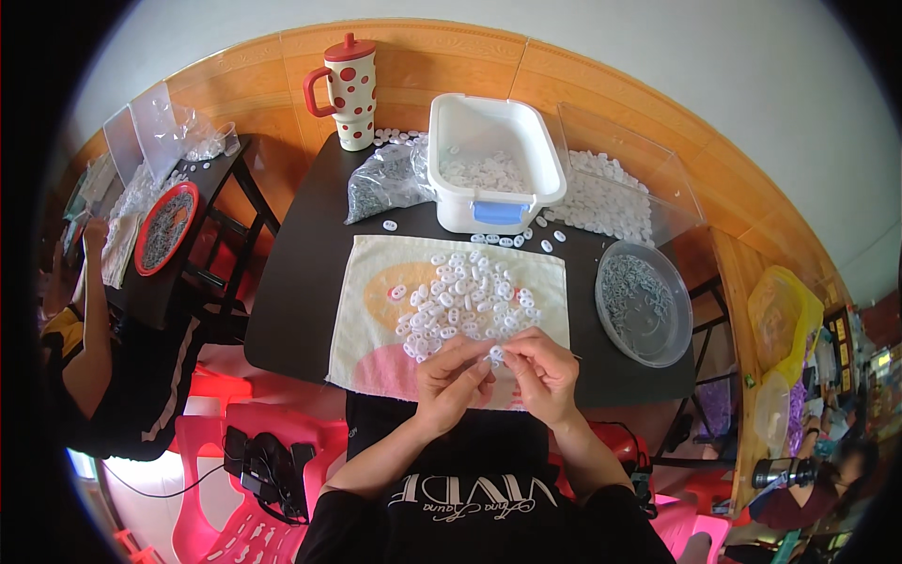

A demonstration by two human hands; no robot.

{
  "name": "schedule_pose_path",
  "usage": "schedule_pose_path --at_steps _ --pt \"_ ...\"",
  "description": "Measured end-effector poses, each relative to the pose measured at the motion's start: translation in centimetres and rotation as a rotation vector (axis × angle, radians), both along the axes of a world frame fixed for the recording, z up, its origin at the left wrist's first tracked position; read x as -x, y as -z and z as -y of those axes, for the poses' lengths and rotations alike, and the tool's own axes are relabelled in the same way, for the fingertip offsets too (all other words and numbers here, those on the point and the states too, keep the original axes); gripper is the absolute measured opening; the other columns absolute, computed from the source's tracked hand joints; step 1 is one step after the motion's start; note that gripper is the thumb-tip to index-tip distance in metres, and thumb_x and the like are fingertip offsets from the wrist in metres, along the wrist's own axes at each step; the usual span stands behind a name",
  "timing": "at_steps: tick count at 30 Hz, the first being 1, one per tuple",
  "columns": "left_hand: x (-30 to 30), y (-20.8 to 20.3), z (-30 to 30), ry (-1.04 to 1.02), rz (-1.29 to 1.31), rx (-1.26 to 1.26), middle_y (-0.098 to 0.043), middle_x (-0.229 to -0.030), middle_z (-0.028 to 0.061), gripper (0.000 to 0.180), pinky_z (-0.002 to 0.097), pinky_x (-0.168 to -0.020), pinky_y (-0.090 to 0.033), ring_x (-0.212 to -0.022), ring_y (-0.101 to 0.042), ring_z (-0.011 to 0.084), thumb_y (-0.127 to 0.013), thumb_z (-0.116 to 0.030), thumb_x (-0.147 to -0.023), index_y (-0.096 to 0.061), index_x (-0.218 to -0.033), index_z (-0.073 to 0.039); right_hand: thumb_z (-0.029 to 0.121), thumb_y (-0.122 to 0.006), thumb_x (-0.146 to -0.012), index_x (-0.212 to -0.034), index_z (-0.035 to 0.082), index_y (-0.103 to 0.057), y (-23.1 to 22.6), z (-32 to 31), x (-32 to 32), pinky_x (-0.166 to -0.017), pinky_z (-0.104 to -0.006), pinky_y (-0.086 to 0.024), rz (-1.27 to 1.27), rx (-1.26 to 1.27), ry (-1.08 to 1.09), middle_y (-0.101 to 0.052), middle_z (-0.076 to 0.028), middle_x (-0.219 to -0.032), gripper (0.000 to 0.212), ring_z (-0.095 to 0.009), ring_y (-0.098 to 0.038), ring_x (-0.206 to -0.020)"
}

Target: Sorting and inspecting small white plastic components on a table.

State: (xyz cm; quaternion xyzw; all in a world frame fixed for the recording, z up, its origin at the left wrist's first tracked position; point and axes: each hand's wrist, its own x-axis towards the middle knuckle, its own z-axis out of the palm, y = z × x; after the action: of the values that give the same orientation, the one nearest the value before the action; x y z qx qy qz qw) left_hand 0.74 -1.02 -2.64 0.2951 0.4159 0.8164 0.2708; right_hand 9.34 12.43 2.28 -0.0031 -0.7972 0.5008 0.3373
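Note:
My left hand [453,379] and my right hand [542,374] meet over the near edge of a pale cloth [376,329] on the dark table [301,282]. Between the fingertips of both hands sits one small white plastic piece [496,353]. Just beyond my hands, a heap of the same small white pieces [465,301] lies spread on the cloth. Whether a second, smaller part is in my fingers is too small to tell.
A white tub [493,169] of white pieces stands behind the cloth, with a clear bag of grey bits [385,183] and a red-dotted mug [348,89] to its left. A round clear dish [644,301] sits right, a clear box [625,188] behind. Another person [94,310] works at left.

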Motion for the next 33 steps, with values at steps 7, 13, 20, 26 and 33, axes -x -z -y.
schedule_pose_path --at_steps 7,13,20,26,33 --pt "-0.1 0.0 -0.1 -0.013 0.011 -0.018 -0.055 -0.095 0.0056 0.032 0.0207 -0.06 -0.05 -0.073 -0.061 0.0101 -0.054 0.007 -0.093 -0.063 -0.123 -0.001 -0.01 -0.058 -0.091 -0.096 -0.006 -0.062 0.4 0.9 0.0 -0.065 -0.0227 -0.045 0.038 0.188 -0.005 -0.061 -0.009 -0.084 0.008 -0.011 -0.056 -0.072" --pt "-0.4 -0.3 -0.2 -0.049 -0.004 0.0 -0.055 -0.095 0.005 0.034 0.02 -0.06 -0.049 -0.073 -0.061 0.01 -0.054 0.007 -0.094 -0.063 -0.125 -0.002 -0.01 -0.058 -0.09 -0.098 -0.007 -0.062 0.9 1.0 -0.1 -0.067 -0.0221 -0.045 0.032 0.323 -0.022 -0.061 -0.009 -0.088 0.01 -0.011 -0.056 -0.074" --pt "-0.4 -0.4 -0.2 -0.013 0.051 -0.027 -0.055 -0.092 0.0039 0.034 0.0196 -0.059 -0.049 -0.07 -0.059 0.0091 -0.058 0.006 -0.093 -0.063 -0.125 -0.002 -0.011 -0.069 -0.081 -0.108 -0.007 -0.063 0.9 0.8 -0.4 -0.065 -0.0202 -0.046 -0.023 0.219 -0.067 -0.063 -0.011 -0.095 0.029 -0.011 -0.06 -0.076" --pt "-0.4 -0.5 -0.2 0.027 0.122 -0.06 -0.057 -0.093 0.0041 0.033 0.0195 -0.058 -0.048 -0.068 -0.058 0.0093 -0.062 0.005 -0.091 -0.065 -0.123 -0.002 -0.01 -0.072 -0.079 -0.11 -0.005 -0.064 1.0 0.7 -0.7 -0.059 -0.0187 -0.043 -0.043 0.173 -0.069 -0.063 -0.011 -0.096 0.032 -0.01 -0.06 -0.076" --pt "-0.1 -0.8 -0.1 0.119 0.212 -0.092 -0.061 -0.092 0.0055 0.032 0.0198 -0.057 -0.049 -0.069 -0.06 0.0104 -0.064 0.005 -0.089 -0.066 -0.12 -0.002 -0.011 -0.069 -0.082 -0.11 -0.007 -0.063 1.5 0.3 -1.0 -0.062 -0.0208 -0.047 -0.051 0.161 -0.104 -0.062 -0.014 -0.099 0.029 -0.013 -0.062 -0.078"
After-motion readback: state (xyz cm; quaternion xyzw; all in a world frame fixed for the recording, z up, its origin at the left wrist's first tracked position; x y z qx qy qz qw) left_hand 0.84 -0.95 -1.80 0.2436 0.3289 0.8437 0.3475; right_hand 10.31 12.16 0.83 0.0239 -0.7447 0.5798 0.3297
